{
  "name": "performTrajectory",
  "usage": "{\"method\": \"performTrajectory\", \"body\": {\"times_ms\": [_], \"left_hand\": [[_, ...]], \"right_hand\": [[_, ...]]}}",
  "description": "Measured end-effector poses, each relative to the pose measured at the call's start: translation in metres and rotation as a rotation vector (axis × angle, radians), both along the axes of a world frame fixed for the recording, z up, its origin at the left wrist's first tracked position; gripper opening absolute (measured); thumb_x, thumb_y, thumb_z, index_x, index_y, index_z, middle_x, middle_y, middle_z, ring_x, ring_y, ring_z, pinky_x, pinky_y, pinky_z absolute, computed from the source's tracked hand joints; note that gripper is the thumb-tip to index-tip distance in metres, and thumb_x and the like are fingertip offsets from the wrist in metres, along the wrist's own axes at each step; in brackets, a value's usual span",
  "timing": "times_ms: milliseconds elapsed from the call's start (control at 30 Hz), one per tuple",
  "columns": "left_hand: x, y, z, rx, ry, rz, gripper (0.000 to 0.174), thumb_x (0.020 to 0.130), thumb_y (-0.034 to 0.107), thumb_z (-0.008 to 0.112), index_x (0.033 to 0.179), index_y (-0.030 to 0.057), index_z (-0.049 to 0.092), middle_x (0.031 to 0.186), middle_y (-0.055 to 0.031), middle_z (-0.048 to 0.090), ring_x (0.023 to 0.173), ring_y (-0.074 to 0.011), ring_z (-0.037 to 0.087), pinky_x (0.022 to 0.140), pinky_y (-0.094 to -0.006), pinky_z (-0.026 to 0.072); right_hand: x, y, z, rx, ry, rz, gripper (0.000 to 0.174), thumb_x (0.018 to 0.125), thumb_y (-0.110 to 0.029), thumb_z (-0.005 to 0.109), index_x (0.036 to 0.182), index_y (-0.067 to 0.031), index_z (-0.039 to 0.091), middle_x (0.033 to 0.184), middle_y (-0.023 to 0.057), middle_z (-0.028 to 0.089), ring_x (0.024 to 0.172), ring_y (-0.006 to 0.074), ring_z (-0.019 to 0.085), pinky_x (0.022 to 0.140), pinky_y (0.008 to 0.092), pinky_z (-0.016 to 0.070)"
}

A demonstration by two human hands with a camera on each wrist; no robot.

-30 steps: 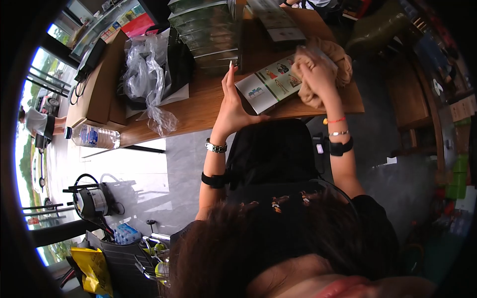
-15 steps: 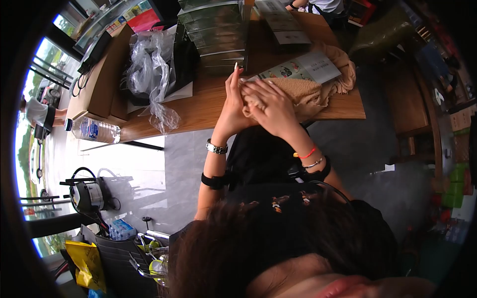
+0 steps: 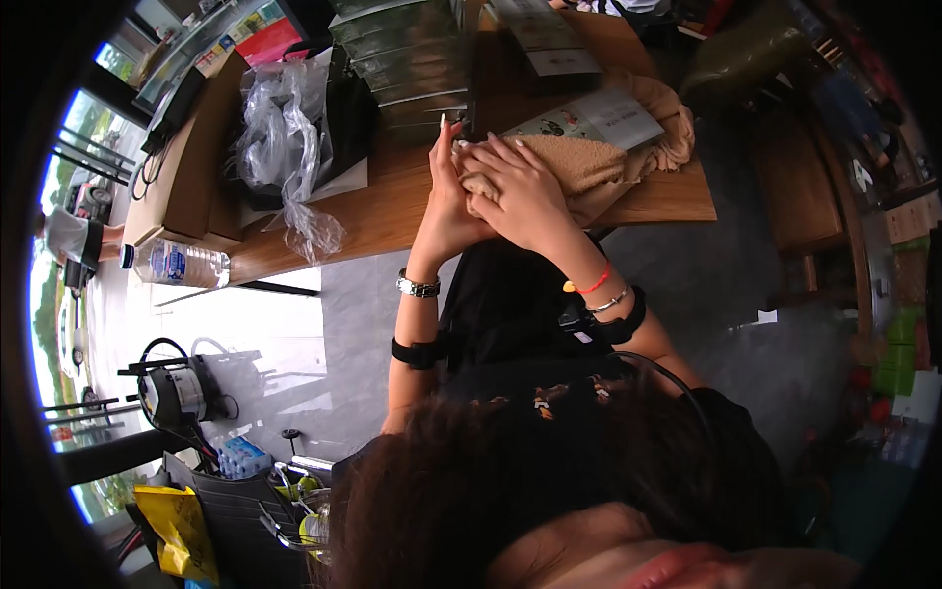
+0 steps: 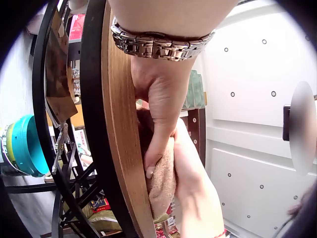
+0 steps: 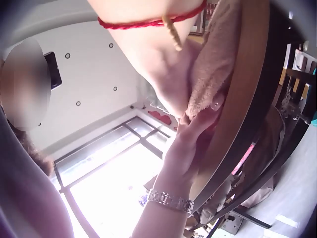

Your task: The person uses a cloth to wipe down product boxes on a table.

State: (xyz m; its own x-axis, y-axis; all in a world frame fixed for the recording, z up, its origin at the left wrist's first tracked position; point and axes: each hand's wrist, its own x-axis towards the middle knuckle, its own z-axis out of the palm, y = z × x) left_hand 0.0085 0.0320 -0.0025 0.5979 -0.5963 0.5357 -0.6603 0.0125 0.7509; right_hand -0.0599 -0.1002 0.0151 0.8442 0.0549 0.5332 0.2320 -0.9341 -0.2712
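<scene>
In the head view, a tan cloth [image 3: 579, 167] lies partly over a slim picture-covered book [image 3: 613, 123] near the table's front edge. My right hand [image 3: 525, 196] grips a bunched part of this cloth over the book's left end, where a fold bulges out by the thumb. Right beside it, my left hand [image 3: 448, 201] stands at the book's left end with fingers straight, and its tips overlap the right fingertips. The left wrist view shows the left thumb [image 4: 157, 148] against the cloth at the table edge. The book's left end is hidden under hands and cloth.
A tall stack of similar books [image 3: 407, 59] stands behind the hands, and another book [image 3: 549, 44] lies to its right. Crumpled clear plastic [image 3: 280, 128], a cardboard box [image 3: 182, 187] and a water bottle [image 3: 182, 263] are on the left. The wooden table's edge [image 3: 667, 206] runs along the front.
My right hand has swept the cloth from the book's right end leftward to my left hand, uncovering the right end. Over the last half second both hands stay close together, the left nearly still.
</scene>
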Motion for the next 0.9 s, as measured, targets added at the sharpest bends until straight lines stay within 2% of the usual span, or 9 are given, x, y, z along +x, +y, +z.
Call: {"method": "performTrajectory", "body": {"times_ms": [133,233,400,567,600,667,733,800,900], "left_hand": [[-0.004,0.000,0.006,0.027,0.000,0.039,0.150,0.047,0.009,0.094,0.153,0.0153,-0.013,0.154,-0.0178,0.017,0.130,-0.0341,0.044,0.107,-0.0452,0.0415],[-0.005,-0.002,0.011,-0.025,0.065,0.008,0.141,0.049,0.014,0.092,0.153,0.0083,-0.002,0.150,-0.0205,0.022,0.133,-0.0355,0.037,0.107,-0.0445,0.0405],[0.001,-0.002,-0.005,-0.043,0.049,-0.030,0.135,0.050,0.008,0.088,0.154,0.0096,0.002,0.150,-0.0208,0.022,0.134,-0.0356,0.037,0.108,-0.0443,0.0396],[-0.004,0.001,0.005,0.006,0.015,0.038,0.137,0.049,0.012,0.090,0.154,0.0094,0.002,0.149,-0.0197,0.024,0.135,-0.0350,0.035,0.109,-0.0444,0.0386],[-0.004,-0.001,0.007,0.012,0.042,0.032,0.139,0.048,0.015,0.092,0.154,0.0089,0.001,0.149,-0.0195,0.024,0.136,-0.0347,0.034,0.109,-0.0444,0.0382],[-0.006,-0.003,0.010,0.006,0.074,0.023,0.142,0.047,0.021,0.094,0.153,0.0076,0.001,0.149,-0.0192,0.024,0.136,-0.0341,0.033,0.110,-0.0446,0.0363],[-0.005,-0.003,0.012,0.106,-0.019,0.046,0.146,0.049,0.014,0.094,0.153,0.0120,-0.009,0.152,-0.0175,0.021,0.122,-0.0307,0.049,0.104,-0.0430,0.0442],[-0.006,-0.003,0.012,0.114,-0.045,0.058,0.146,0.049,0.013,0.094,0.153,0.0117,-0.008,0.152,-0.0172,0.022,0.122,-0.0304,0.049,0.104,-0.0429,0.0442],[-0.005,-0.004,0.010,0.086,-0.039,0.061,0.140,0.050,0.017,0.093,0.153,0.0091,-0.002,0.150,-0.0182,0.023,0.128,-0.0323,0.042,0.106,-0.0434,0.0415]], "right_hand": [[-0.023,-0.023,0.014,0.100,0.133,0.147,0.042,0.089,-0.031,0.053,0.128,-0.0189,0.061,0.138,0.0062,0.055,0.134,0.0261,0.044,0.114,0.0415,0.0288],[-0.017,-0.039,0.013,0.089,0.103,0.078,0.044,0.088,-0.031,0.054,0.128,-0.0138,0.061,0.137,0.0058,0.056,0.132,0.0276,0.046,0.114,0.0420,0.0299],[-0.004,0.010,0.004,-0.011,0.019,0.054,0.040,0.087,-0.034,0.056,0.111,-0.0050,0.066,0.131,0.0110,0.058,0.131,0.0308,0.046,0.113,0.0438,0.0309],[-0.009,-0.019,0.007,0.093,0.110,0.140,0.040,0.091,-0.034,0.050,0.124,-0.0167,0.065,0.138,0.0033,0.055,0.133,0.0236,0.045,0.114,0.0408,0.0300],[-0.010,-0.035,0.017,0.046,0.149,0.117,0.043,0.092,-0.030,0.049,0.133,-0.0172,0.057,0.140,0.0085,0.053,0.132,0.0277,0.046,0.113,0.0428,0.0314],[0.002,-0.081,0.003,-0.012,0.167,-0.163,0.047,0.092,-0.033,0.049,0.139,-0.0250,0.050,0.142,0.0104,0.050,0.129,0.0305,0.048,0.112,0.0421,0.0329],[0.000,-0.119,0.028,-0.022,0.216,-0.399,0.049,0.093,-0.041,0.046,0.136,-0.0200,0.052,0.140,0.0075,0.052,0.126,0.0274,0.050,0.108,0.0395,0.0363],[0.009,-0.172,0.012,0.136,0.094,-0.396,0.046,0.091,-0.043,0.042,0.126,-0.0199,0.059,0.130,0.0127,0.059,0.111,0.0337,0.060,0.096,0.0430,0.0459],[0.013,-0.193,0.021,0.271,0.393,-0.693,0.048,0.090,-0.047,0.042,0.125,-0.0200,0.061,0.125,0.0142,0.061,0.105,0.0354,0.062,0.095,0.0423,0.0467]]}}
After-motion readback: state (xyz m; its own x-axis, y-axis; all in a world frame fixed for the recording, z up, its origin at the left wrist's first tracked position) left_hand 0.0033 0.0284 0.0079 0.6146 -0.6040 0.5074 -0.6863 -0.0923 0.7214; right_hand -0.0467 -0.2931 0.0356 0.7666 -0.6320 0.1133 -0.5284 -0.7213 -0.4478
